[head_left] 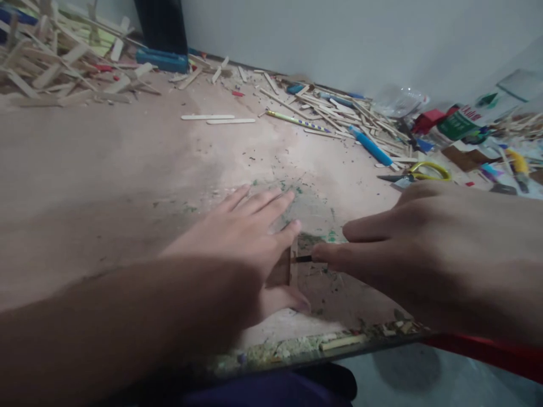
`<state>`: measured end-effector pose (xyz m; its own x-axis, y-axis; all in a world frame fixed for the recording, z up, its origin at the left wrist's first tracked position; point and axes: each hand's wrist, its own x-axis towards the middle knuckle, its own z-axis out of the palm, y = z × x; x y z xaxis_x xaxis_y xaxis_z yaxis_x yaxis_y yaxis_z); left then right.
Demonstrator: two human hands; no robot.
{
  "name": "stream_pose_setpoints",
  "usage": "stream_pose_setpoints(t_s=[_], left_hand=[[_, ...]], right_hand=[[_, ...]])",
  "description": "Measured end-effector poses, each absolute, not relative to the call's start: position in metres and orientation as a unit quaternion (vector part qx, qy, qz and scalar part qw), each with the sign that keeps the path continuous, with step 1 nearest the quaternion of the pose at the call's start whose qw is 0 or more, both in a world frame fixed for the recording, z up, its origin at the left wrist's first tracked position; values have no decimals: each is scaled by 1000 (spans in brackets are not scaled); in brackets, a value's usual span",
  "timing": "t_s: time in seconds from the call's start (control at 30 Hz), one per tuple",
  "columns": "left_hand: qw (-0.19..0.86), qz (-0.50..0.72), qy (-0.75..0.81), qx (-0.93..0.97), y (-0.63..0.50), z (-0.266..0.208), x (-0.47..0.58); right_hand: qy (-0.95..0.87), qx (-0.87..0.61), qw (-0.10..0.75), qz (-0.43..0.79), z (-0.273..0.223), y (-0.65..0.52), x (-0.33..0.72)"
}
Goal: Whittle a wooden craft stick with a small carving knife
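The left grip (258, 240) lies palm down, fingers (261, 202) outstretched, thumb (286, 299) splayed; to its right, the right grip (407, 243) is pinched closed, fingertips (324, 251) pointing towards it.

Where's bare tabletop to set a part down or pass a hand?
Biggest: left side of the tabletop, between the back-left stick pile and the left forearm. Narrower: the strip between the left hand and two loose sticks, sprinkled with crumbs. Crowded: back right, with heaped sticks, blue pen-like tool and yellow-handled scissors beside the right hand.
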<state>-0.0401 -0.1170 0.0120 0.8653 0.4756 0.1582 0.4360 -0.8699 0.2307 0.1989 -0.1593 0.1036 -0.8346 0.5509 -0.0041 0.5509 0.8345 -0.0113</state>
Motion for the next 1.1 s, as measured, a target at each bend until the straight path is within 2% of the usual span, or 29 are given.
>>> stream_pose_setpoints(t_s=[0.1,0.43,0.6,0.67,0.87,1.1], left_hand=[[102,102,223,964,-115,12,-39],[104,136,233,957,-118,11,-38],[99,136,233,958,-118,11,-38],[96,135,234,958,-118,12,-40],[93,142,237,957,-120,11,-44],[82,141,235,958,-119,10,-43]], right_hand=[[966,256,21,-37,97,-161,210],[963,239,-99,-70,42,-170,254],[948,273,-155,-47,29,-180,249],[948,281,-143,-43,35,-182,244],[953,300,-17,-33,82,-179,225],[949,311,22,-48,101,-177,208]])
